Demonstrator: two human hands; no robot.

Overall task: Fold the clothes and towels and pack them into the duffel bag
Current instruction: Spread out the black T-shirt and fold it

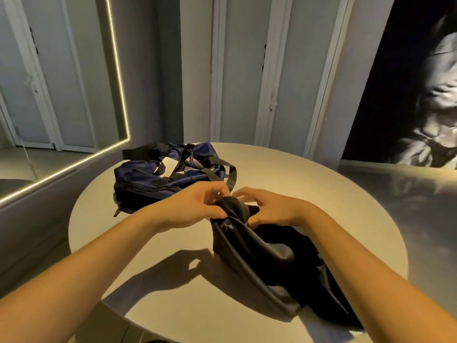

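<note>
Both hands are working at the far end of a dark garment (259,258): the left hand (197,206) is pinching its bunched edge with curled fingers, and the right hand (269,209) is gripping the same bunch just beside it. The garment is trailing toward the near right, sagging and creasing, so it is looking soft, light and limp. I judge it is best taken by two corners or a seam and spread flat before folding. The bag (148,179), navy with black straps, is lying at the far left, apparently zipped. Both are resting on a pale round table (321,194). A lit-edged mirror (61,95) is leaning left, white doors (247,70) are standing beyond, and a dark picture (408,95) is hanging right.
</note>
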